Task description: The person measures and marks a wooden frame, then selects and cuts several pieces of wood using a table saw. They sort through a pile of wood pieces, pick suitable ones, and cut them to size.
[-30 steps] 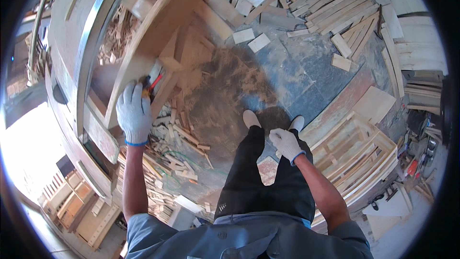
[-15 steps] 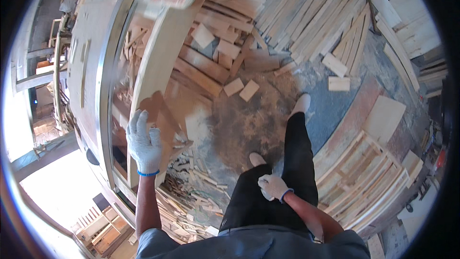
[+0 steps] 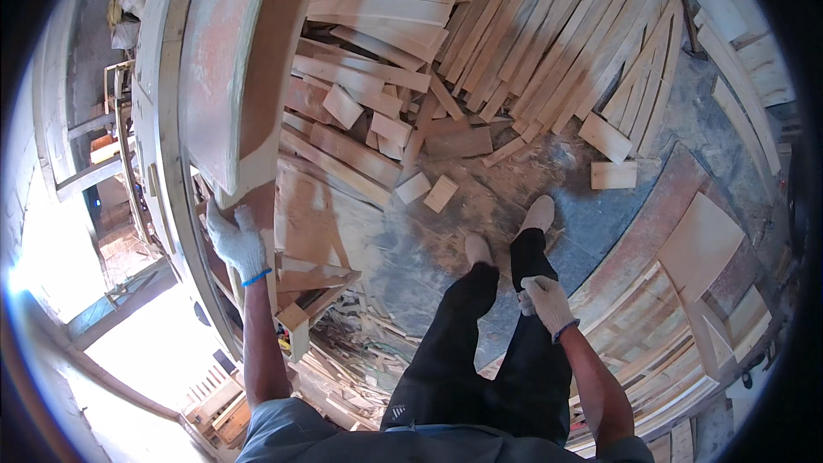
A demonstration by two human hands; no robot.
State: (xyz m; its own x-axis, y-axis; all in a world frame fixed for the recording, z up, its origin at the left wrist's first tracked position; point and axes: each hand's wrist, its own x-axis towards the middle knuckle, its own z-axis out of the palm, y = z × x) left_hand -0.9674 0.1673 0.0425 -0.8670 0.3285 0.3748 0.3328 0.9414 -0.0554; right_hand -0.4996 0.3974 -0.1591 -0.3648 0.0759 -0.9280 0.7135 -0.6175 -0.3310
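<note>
My left hand (image 3: pixel 236 244), in a white knit glove with a blue cuff, lies at the long edge of a pale wooden board (image 3: pixel 261 219) on my left. Its fingers stretch forward, with the thumb apart from them; I cannot make out how firmly it touches the wood. Over my right thigh, my right hand (image 3: pixel 547 302) is gloved too, its fingers curled closed. Something small and greyish may show by those fingers, too unclear to name. Beyond the left hand, a wide panel with a reddish, worn face (image 3: pixel 227 51) rises beside a long curved frame edge (image 3: pixel 176 120).
Long wooden strips (image 3: pixel 549 43) lie stacked on the floor ahead, beside a heap of offcuts (image 3: pixel 351 111). Two small blocks (image 3: pixel 441 194) lie before my feet. A slatted wooden stack (image 3: pixel 643 334) stands at my right. Scrap sticks (image 3: pixel 360 360) litter the floor at lower left.
My view has shifted and my rear foot has come up near the other. My right hand has moved rightward and away from my body. The left hand remains beside the board.
</note>
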